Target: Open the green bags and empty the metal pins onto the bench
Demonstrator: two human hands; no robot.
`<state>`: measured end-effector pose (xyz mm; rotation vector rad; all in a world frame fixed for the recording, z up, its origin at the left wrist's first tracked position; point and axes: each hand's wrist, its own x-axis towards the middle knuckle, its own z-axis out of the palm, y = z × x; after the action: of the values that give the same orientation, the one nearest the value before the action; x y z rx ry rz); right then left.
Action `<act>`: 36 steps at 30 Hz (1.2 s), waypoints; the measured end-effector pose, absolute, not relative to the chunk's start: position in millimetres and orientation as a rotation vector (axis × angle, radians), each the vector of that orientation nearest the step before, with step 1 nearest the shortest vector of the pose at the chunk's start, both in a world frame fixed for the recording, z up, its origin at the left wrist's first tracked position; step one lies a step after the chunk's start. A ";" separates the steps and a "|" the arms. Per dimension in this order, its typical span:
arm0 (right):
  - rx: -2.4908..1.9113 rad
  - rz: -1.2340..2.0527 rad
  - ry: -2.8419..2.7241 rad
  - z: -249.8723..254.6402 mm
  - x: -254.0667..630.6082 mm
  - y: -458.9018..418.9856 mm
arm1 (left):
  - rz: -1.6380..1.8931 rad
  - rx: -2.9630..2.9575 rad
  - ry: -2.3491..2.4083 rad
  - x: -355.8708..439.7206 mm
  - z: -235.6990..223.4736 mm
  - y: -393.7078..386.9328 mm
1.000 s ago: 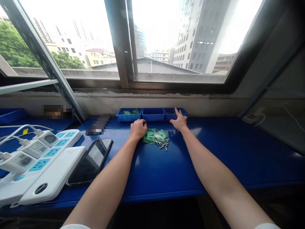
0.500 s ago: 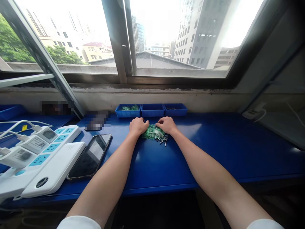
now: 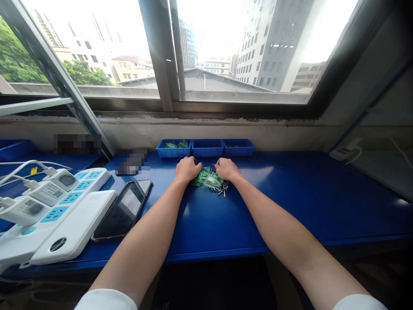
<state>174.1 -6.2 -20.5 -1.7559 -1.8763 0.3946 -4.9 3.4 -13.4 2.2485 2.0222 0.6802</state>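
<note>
Here I am on the head view, and both bare hands are in at the middle of the blue table (image 3: 213,228), one on each side of a small heap. The left hand (image 3: 187,169) sits at the heap's left edge, fingers curled, thumb reaching inward with a narrow gap; I cannot tell whether it grips anything. Across from it, the right hand (image 3: 227,169) has its thumb and fingertips drawn close together over the right side, with a tiny pale sliver at the tips, too small for me to call held or not.

Between them, I've got the green packets (image 3: 204,177) lying bunched, and loose metal pins (image 3: 223,190) spilling out at the near right. Beyond, along the wall, three blue bins in a row: the left bin (image 3: 174,153) with more green packets, the middle bin (image 3: 207,151), the right bin (image 3: 238,151) with small dark bits. Over on my left, a phone (image 3: 122,211) lies beside a white power bank (image 3: 75,228), next to a power strip (image 3: 71,198)
</note>
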 end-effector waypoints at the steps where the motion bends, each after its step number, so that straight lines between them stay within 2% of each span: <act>1: -1.699 0.398 -1.862 -21.0 175.0 -6.2 | 0.755 2.261 1.981 -4.7 -13.1 3.2; 5: -1.381 0.470 -1.910 -18.9 178.6 -9.4 | 1.039 2.427 1.596 -1.2 -12.0 -0.3; 10: -1.257 0.464 -1.962 -14.6 179.1 -15.9 | 1.019 2.557 1.259 4.4 -11.3 -6.4; 28: -1.021 0.775 -1.731 -8.5 176.4 -23.9 | 0.948 2.507 1.356 4.3 -11.2 -5.6; 31: -1.089 0.630 -1.672 -10.1 177.8 -19.1 | 0.978 2.442 1.413 4.1 -12.0 -2.9; 36: -1.324 0.197 -1.715 -3.5 180.2 1.8 | 0.957 2.329 1.663 -0.1 -16.6 4.7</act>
<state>180.2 1.8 -3.5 -1.3244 -1.7146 0.1970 -0.1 4.7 -16.6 2.3294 1.6630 0.9575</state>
